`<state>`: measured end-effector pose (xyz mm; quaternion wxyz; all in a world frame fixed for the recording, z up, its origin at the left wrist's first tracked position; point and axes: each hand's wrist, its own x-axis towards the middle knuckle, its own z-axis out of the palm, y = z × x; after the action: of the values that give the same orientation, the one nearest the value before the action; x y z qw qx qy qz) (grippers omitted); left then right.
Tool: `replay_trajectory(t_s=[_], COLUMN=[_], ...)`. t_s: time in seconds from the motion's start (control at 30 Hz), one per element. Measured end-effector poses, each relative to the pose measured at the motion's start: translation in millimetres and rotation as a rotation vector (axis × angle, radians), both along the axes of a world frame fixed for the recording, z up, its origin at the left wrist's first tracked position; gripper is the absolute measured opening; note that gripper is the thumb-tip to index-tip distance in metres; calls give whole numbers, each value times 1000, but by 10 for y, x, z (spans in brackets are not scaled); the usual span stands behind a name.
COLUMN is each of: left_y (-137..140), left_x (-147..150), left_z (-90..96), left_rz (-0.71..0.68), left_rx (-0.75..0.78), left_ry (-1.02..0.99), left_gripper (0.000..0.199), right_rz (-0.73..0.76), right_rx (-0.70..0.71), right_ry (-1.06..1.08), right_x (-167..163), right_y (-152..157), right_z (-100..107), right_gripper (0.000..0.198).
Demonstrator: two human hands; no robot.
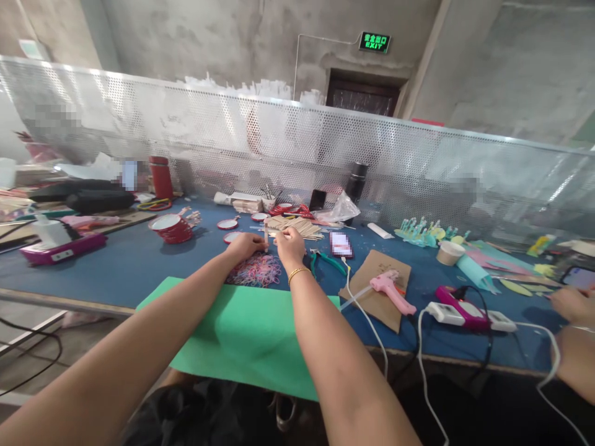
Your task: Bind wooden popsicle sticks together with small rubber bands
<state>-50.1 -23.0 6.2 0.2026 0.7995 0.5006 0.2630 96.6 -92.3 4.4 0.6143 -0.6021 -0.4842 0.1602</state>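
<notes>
Near the middle of the table, my left hand (246,247) pinches a small flat wooden stick (266,234) that stands upright at its fingertips. Just to the right of the stick, my right hand (290,246) has its fingers closed; whatever is in them is too small to tell. Below both hands lies a tangled heap of pink, purple and blue elastic bands or threads (258,271). Behind them is a pile of flat wooden sticks (292,227). A green sheet (242,331) hangs over the table's front edge under my forearms.
Teal-handled pliers (329,261) and a phone (341,244) lie to the right. A pink glue gun (393,292) rests on cardboard (372,313), near a purple power strip (465,310) with cables. Red-rimmed discs stand stacked (171,229) at left. A co-worker's hand (574,306) is far right.
</notes>
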Motion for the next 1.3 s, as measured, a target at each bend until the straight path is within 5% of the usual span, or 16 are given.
replay_trajectory(t_s=[1.3], left_y=[74], left_x=[-30], left_z=[-58], left_rz=[-25], left_rx=[15], left_ry=[-9], left_gripper=[40], right_rz=[-16], right_rx=[-31], right_ry=[2], right_x=[1], right_y=[-60], right_z=[50], right_gripper=[12])
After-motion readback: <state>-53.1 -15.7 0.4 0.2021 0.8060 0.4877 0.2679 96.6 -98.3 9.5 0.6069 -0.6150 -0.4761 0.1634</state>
